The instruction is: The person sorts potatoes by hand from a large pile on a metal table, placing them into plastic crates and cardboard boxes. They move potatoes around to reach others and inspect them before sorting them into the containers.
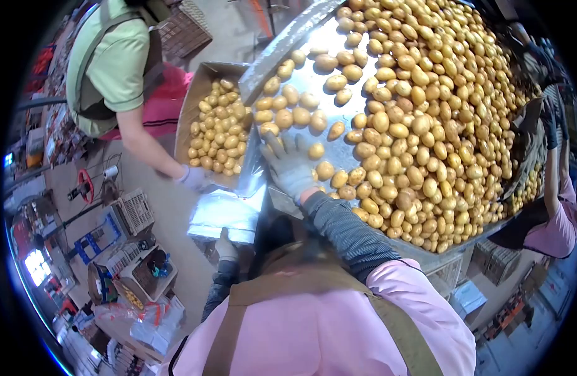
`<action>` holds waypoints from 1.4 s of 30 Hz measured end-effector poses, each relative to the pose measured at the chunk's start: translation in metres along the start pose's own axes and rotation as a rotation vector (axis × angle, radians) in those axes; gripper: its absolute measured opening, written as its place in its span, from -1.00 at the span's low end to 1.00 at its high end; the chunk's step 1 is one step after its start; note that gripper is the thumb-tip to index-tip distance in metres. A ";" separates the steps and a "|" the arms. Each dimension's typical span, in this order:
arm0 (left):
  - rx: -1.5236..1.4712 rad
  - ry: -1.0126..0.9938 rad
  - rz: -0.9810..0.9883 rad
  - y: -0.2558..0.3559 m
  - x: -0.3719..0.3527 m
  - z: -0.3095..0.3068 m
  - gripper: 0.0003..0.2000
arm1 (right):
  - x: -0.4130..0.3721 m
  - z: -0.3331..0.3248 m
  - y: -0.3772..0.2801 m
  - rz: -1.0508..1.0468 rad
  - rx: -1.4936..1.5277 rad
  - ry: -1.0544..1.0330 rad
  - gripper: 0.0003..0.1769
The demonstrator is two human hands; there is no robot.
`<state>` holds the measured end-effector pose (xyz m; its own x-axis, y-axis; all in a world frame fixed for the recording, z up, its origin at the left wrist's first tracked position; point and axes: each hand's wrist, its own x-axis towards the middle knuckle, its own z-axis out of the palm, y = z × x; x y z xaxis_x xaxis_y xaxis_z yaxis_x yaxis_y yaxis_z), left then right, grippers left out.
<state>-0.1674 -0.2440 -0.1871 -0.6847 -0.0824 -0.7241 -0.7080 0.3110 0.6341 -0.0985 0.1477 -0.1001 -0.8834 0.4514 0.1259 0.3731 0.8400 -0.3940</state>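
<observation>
My right hand (pixel 289 164), in a pale glove, lies spread on the sloping metal table (pixel 306 136), its fingertips close to a few loose potatoes (pixel 301 116). A large heap of yellow-brown potatoes (pixel 426 125) covers most of this table to the right of the hand. Lower left, my gloved left hand (pixel 225 247) grips the near edge of a shiny metal tray (pixel 222 216); the thumb shows on top and the other fingers are hidden beneath. Just beyond the tray, at the table's left corner, stands a cardboard box (pixel 187 135) with many potatoes inside.
A co-worker in a light green shirt (pixel 122 69) stands at the left, one gloved hand (pixel 194 178) at the box's near end. Another person in pink (pixel 555 219) is at the table's right side. Crates (pixel 135 212) and a carton (pixel 153 272) stand on the floor at left.
</observation>
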 end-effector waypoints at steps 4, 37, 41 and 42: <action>0.266 0.025 -0.120 -0.006 -0.002 -0.012 -0.62 | 0.002 -0.004 -0.003 -0.004 -0.017 -0.004 -0.41; -0.246 -0.536 -0.164 0.000 -0.071 -0.043 -0.65 | 0.002 0.002 -0.024 0.060 -0.380 -0.160 -0.30; -0.027 -0.524 -0.100 0.013 -0.074 -0.041 -0.65 | 0.003 0.001 -0.023 0.082 -0.374 -0.213 -0.34; 0.070 -0.479 -0.078 -0.010 -0.052 -0.046 -0.65 | 0.003 -0.002 -0.023 0.077 -0.367 -0.218 -0.34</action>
<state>-0.1325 -0.2864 -0.1437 -0.4620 0.3318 -0.8225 -0.7293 0.3857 0.5652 -0.1095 0.1303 -0.0892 -0.8734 0.4761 -0.1021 0.4818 0.8753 -0.0401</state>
